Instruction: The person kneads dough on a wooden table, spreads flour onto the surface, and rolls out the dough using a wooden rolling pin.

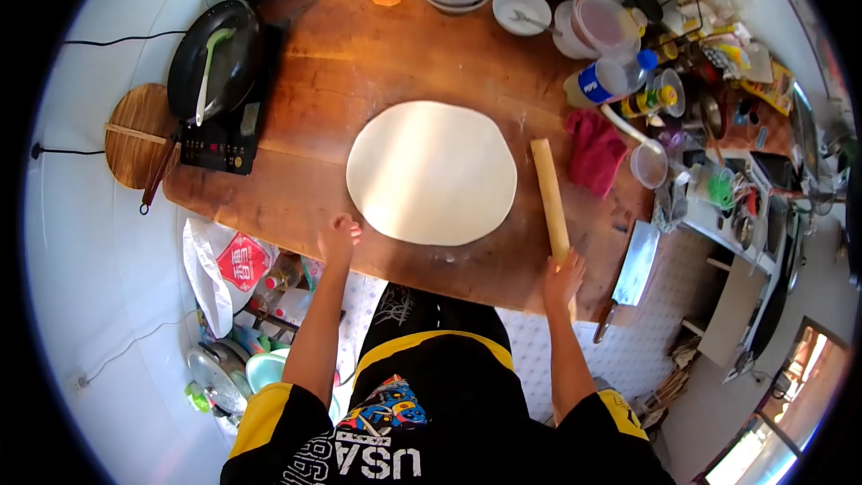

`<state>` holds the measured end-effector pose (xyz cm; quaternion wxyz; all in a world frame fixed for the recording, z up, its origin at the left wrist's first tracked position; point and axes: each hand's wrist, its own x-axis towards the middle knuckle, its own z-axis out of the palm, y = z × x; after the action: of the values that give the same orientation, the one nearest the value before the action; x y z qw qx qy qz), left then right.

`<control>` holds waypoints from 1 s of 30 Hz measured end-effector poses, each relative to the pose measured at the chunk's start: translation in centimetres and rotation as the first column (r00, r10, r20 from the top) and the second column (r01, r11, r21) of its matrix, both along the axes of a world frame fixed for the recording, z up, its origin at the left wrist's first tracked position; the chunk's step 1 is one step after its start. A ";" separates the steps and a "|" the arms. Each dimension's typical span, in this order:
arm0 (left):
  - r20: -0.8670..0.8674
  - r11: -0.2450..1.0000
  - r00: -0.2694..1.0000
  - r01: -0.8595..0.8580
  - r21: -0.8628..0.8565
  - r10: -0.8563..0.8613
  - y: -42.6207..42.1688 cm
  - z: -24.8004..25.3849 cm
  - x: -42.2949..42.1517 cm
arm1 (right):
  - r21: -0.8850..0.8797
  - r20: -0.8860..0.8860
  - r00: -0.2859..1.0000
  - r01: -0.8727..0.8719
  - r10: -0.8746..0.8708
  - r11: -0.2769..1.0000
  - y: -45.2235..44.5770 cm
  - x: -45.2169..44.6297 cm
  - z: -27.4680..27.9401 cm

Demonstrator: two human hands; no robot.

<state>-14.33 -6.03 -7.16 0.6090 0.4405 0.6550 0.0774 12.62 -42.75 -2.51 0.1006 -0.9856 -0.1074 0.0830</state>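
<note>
A large, flat sheet of rolled dough (pixel 431 173), pale and roughly round, lies on the wooden table (pixel 305 135). Just off its lower left edge is my left hand (pixel 339 238), holding nothing, with its fingers loosely bent and apart. My right hand (pixel 564 278) grips the near end of a wooden rolling pin (pixel 550 198), which rests to the right of the dough and points away from me. A dark red cloth (pixel 595 151) lies beyond the pin on the right.
A cleaver (pixel 633 269) sits at the table's right edge, its handle towards me. On the left, a black frying pan (pixel 215 63) with a spatula stands on an induction cooker (pixel 220 144). Jars, bowls (pixel 522 11) and bottles (pixel 599 81) crowd the back and right.
</note>
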 end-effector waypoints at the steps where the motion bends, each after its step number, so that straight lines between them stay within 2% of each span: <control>1: -0.113 0.982 0.990 0.098 0.163 -0.080 0.2 0.7 -0.4 | 0.012 0.072 0.996 -0.052 0.051 0.999 0.3 -0.1 0.8; 2: -0.234 0.927 0.962 0.211 0.309 -0.141 0.5 1.7 -0.5 | 0.020 0.145 0.984 -0.104 0.100 0.994 0.8 -0.2 1.8; 3: -0.246 0.926 0.958 0.222 0.306 -0.148 0.2 3.8 0.2 | 0.117 0.208 0.963 -0.196 0.169 0.974 1.8 -0.6 3.3; 5: -0.389 0.635 0.882 0.463 0.619 -0.265 -1.6 9.3 2.7 | 0.246 0.258 0.902 -0.408 0.347 0.879 4.6 -1.3 4.9; 6: -0.397 0.636 0.875 0.476 0.607 -0.276 -1.7 10.6 3.4 | 0.280 0.234 0.877 -0.474 0.420 0.835 6.7 -1.8 5.5; 8: -0.485 0.100 0.749 0.583 0.806 -0.451 -1.4 11.8 4.6 | 0.311 0.201 0.816 -0.578 0.543 0.754 11.5 -3.6 5.7; 9: -0.492 0.104 0.743 0.592 0.799 -0.454 -1.0 11.7 4.9 | 0.309 0.186 0.785 -0.618 0.591 0.723 13.5 -4.7 5.3; 10: -0.611 -0.022 0.646 0.678 0.734 -0.458 -0.6 11.4 4.9 | 0.313 0.170 0.788 -0.612 0.592 0.726 14.8 -5.7 4.5; 11: -0.718 -0.151 0.535 0.746 0.649 -0.445 0.0 10.6 4.8 | 0.269 0.180 0.730 -0.681 0.660 0.680 16.0 -6.6 3.6; 12: -0.725 -0.153 0.521 0.755 0.638 -0.451 0.7 9.5 4.5 | 0.227 0.187 0.667 -0.743 0.721 0.629 17.0 -7.4 2.7; 13: -0.715 -0.106 0.531 0.765 0.636 -0.455 1.2 8.2 4.0 | 0.230 0.202 0.661 -0.750 0.723 0.621 17.6 -8.1 1.8; 14: -0.702 -0.057 0.542 0.772 0.633 -0.462 1.6 6.8 3.5 | 0.232 0.180 0.669 -0.741 0.721 0.630 17.8 -8.7 1.0; 17: -0.759 -0.052 0.496 0.822 0.567 -0.422 1.2 4.6 2.3 | 0.201 0.062 0.730 -0.678 0.681 0.708 16.8 -10.1 0.7; 19: -0.755 -0.024 0.502 0.826 0.563 -0.421 0.7 4.1 2.1 | 0.194 0.079 0.787 -0.614 0.612 0.765 15.6 -10.4 2.2; 21: -0.757 -0.005 0.497 0.835 0.550 -0.424 2.4 3.8 3.3 | -0.034 0.186 0.864 -0.470 0.468 0.882 13.8 -8.0 0.0; 23: -0.701 -0.120 0.494 0.768 0.629 -0.514 6.0 4.1 7.3 | -0.061 0.202 0.881 -0.423 0.427 0.904 16.5 -4.0 0.0; 24: -0.701 -0.113 0.481 0.778 0.618 -0.527 5.9 4.0 7.6 | -0.070 0.182 0.886 -0.421 0.426 0.905 17.1 -3.2 -0.4; 26: -0.768 -0.035 0.510 0.824 0.566 -0.388 5.6 3.6 7.9 | 0.026 0.153 0.933 -0.332 0.324 0.943 17.4 -2.9 -1.0; 27: -0.789 -0.097 0.481 0.828 0.552 -0.381 4.4 2.8 5.3 | 0.010 0.144 0.938 -0.320 0.315 0.947 16.0 -4.3 -1.0; 28: -0.788 -0.093 0.479 0.830 0.550 -0.385 3.7 2.7 4.2 | 0.016 0.137 0.928 -0.353 0.347 0.936 14.0 -6.9 -0.8; 30: -0.689 -0.070 0.590 0.736 0.673 -0.420 2.8 2.4 2.5 | 0.022 0.117 0.918 -0.384 0.379 0.923 13.6 -7.4 -0.7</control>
<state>-11.79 -3.20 -4.74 0.0932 0.9474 0.2834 0.1159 5.23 -29.11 -3.21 0.0982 -0.9464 -0.3047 0.0439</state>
